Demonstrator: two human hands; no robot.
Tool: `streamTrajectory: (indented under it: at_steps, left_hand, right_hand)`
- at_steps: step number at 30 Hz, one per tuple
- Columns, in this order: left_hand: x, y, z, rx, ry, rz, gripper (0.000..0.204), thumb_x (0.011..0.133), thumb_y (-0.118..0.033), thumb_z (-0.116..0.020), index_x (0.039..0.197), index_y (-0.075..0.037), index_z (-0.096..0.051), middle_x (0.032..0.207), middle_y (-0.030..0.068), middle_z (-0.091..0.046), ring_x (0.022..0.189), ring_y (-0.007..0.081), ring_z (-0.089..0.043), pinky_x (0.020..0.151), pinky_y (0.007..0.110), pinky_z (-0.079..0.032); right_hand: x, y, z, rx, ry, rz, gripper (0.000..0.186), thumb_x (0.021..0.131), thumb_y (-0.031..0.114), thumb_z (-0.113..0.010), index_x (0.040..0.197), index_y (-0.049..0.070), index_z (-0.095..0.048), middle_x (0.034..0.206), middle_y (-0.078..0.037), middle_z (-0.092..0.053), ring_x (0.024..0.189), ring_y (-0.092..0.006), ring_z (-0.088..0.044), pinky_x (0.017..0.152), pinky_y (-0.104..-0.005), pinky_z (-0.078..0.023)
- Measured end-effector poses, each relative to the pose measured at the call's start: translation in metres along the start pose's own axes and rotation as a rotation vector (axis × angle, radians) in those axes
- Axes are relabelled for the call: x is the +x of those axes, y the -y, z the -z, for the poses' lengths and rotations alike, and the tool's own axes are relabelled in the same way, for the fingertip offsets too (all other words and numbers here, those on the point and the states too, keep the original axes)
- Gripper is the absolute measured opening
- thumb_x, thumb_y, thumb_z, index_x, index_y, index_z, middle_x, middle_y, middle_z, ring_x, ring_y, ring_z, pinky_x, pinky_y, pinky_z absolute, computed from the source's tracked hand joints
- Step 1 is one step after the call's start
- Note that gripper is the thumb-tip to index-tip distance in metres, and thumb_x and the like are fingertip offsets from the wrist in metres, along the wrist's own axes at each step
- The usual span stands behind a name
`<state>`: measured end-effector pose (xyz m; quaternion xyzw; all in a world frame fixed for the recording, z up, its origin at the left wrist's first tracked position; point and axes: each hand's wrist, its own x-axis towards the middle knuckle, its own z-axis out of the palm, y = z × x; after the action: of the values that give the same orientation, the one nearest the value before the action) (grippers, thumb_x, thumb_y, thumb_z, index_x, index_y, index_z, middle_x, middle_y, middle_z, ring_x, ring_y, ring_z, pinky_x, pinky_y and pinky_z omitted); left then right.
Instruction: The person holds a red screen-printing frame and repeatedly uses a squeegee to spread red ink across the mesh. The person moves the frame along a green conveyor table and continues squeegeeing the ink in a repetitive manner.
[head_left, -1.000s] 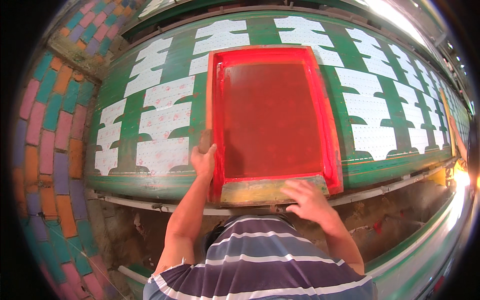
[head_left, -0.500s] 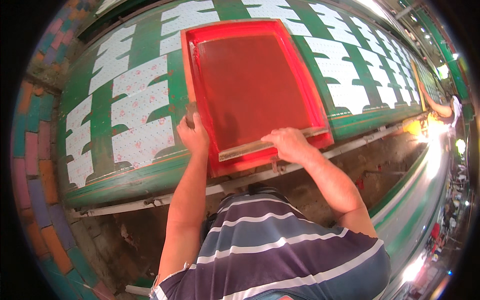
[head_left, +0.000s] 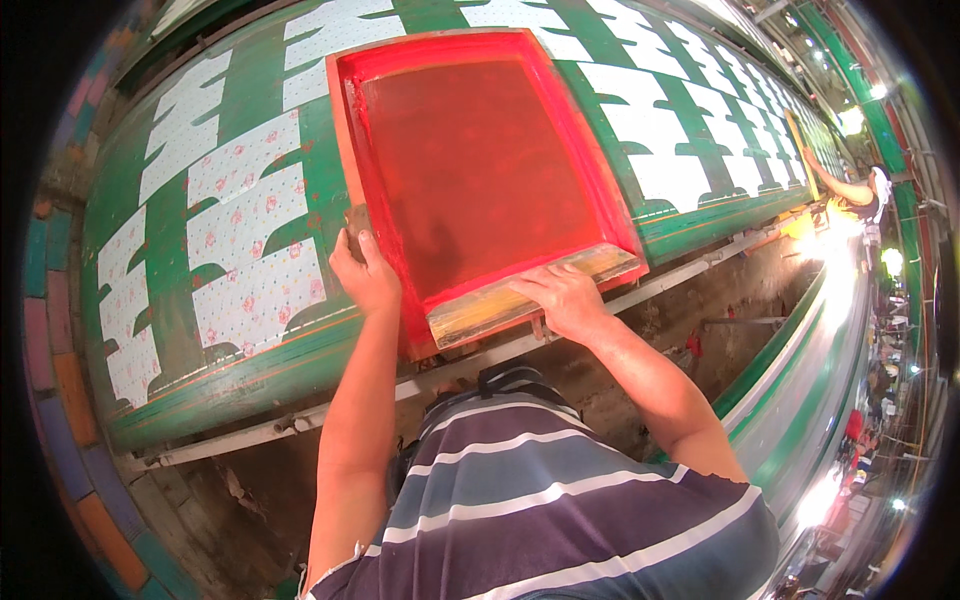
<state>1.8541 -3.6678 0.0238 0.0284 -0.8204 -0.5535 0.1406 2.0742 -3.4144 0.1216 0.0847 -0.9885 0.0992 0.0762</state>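
Note:
A screen-printing frame point(head_left: 346, 135) with red-stained walls lies on the green table, its mesh point(head_left: 480, 165) covered in dark red ink. Across its near end rests a wooden squeegee point(head_left: 478, 314), tilted so that its broad yellowish-brown face shows. My right hand point(head_left: 568, 300) is closed over the squeegee right of its middle, fingers laid along the upper edge. At the frame's left side, my left hand point(head_left: 366, 275) grips a small wooden block point(head_left: 355, 215) on the outer edge. The squeegee's lower edge against the mesh is hidden.
White fabric pieces with small floral prints point(head_left: 245, 245) lie in rows on the green table point(head_left: 240, 360). A pale rail point(head_left: 290, 425) runs along its near edge. Far right, another person point(head_left: 850, 190) reaches over the table. Coloured bricks point(head_left: 70, 385) line the left.
The squeegee has tipped from a narrow edge-on look to showing its broad face, with my right hand still on it. The whole view has shifted, so frame and table appear farther left.

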Motion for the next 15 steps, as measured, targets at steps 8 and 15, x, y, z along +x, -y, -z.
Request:
streamTrajectory:
  at_steps: [8,15]
  left_hand:
    - [-0.002,-0.002,0.004,0.014,0.014,-0.009,0.054,0.114,-0.03,-0.061,0.149,0.011,-0.057,0.141,0.0287,-0.061,0.135,0.0436,-0.057,0.119,0.051,-0.042]
    - [-0.003,-0.014,0.004,0.044,-0.011,-0.005,0.049,0.114,-0.025,-0.061,0.148,0.01,-0.06,0.139,0.0256,-0.063,0.131,0.0397,-0.061,0.116,0.048,-0.046]
  right_hand:
    - [0.098,-0.055,-0.026,-0.039,-0.009,0.029,0.045,0.087,0.005,-0.069,0.13,0.015,-0.078,0.118,-0.009,-0.076,0.11,-0.0304,-0.074,0.097,-0.0467,-0.057]
    - [0.235,-0.13,-0.043,-0.062,-0.045,0.059,0.039,0.088,0.004,-0.07,0.125,0.017,-0.079,0.108,-0.008,-0.075,0.104,-0.0295,-0.074,0.091,-0.0474,-0.057]
